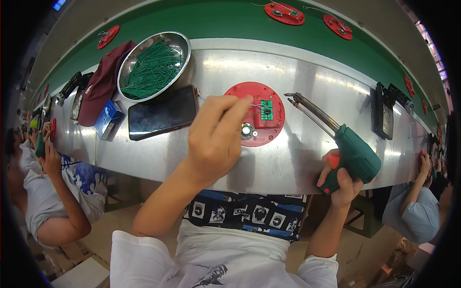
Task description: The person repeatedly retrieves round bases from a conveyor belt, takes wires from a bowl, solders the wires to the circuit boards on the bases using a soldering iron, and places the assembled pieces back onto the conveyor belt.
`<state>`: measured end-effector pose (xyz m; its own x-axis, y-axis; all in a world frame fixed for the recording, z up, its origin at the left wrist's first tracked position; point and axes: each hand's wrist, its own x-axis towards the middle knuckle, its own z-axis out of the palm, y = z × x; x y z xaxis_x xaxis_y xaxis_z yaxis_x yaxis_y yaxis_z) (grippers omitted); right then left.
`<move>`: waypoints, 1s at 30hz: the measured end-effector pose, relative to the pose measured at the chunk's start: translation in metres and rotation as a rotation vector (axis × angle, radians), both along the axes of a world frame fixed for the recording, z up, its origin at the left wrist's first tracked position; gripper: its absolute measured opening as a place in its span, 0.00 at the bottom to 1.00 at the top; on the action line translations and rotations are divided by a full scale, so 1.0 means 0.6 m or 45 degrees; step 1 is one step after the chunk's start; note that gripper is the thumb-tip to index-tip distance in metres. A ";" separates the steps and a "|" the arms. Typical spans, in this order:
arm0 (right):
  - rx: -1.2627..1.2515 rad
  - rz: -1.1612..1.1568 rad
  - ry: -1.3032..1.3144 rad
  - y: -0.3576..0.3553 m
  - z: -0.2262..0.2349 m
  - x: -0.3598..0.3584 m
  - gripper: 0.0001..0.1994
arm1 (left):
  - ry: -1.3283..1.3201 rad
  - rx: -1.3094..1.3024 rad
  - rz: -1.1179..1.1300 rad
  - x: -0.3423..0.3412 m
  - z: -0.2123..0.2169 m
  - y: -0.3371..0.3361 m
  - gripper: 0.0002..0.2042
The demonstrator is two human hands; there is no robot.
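A round red plastic disc (276, 129) lies on the metal bench in front of me, carrying a small green circuit board (267, 110) and a round silver part (247, 130). My left hand (214, 139) is over the disc's left side, fingers bent into a pinch beside the board. Thin wires show by its fingertips, but what the pinch holds is hidden. Off to the right, my right hand (342, 185) is wrapped round the handle of a green soldering gun (357, 153). Its long metal tip points up and left, toward the disc, apart from it.
Left of the disc are a dark phone (163, 114), a steel bowl (188, 53) of green wires, a blue box (109, 118) and a maroon cap (103, 84). A black stand (384, 113) is at right. Red discs (284, 13) lie on the green strip behind. People work on both sides.
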<state>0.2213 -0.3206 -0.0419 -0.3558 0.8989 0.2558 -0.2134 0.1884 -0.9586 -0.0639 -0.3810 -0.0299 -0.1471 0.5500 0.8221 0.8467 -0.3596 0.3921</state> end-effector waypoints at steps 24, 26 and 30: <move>-0.001 0.243 -0.201 -0.035 0.020 0.004 0.20 | 0.116 -0.333 -0.065 0.009 -0.014 0.002 0.10; -0.004 0.215 -0.235 -0.035 0.018 0.000 0.20 | 0.110 -0.337 -0.068 0.010 -0.017 0.004 0.10; -0.068 0.208 -0.283 -0.033 0.026 -0.003 0.23 | 0.131 -0.337 -0.064 0.007 -0.013 0.003 0.10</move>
